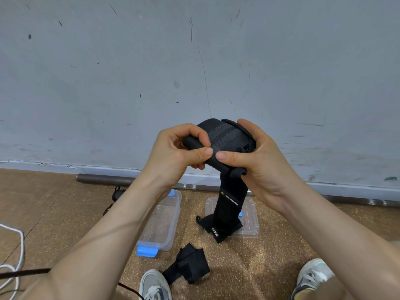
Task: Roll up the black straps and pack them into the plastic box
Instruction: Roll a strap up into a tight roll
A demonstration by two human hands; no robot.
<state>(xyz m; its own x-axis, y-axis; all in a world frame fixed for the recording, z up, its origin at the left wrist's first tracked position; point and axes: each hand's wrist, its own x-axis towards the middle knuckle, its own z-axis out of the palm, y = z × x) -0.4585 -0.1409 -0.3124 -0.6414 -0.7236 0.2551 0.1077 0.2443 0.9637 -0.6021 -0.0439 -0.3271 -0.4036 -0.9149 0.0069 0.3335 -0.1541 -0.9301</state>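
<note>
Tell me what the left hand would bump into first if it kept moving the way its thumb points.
Likely the right hand: the thumb of the left hand points at the right thumb, nearly tip to tip, on the black strap both grip.

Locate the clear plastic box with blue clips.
Head view, lower centre: the clear plastic box sits on the brown floor beneath the left forearm, left of its flat clear lid.

Two hands show: left hand and right hand. Two black fabric straps: one long black strap, one crumpled black strap. Two small dark bundles, half hidden. One clear plastic box with blue clips, one clear flat lid, two grey-and-white sneakers.
</note>
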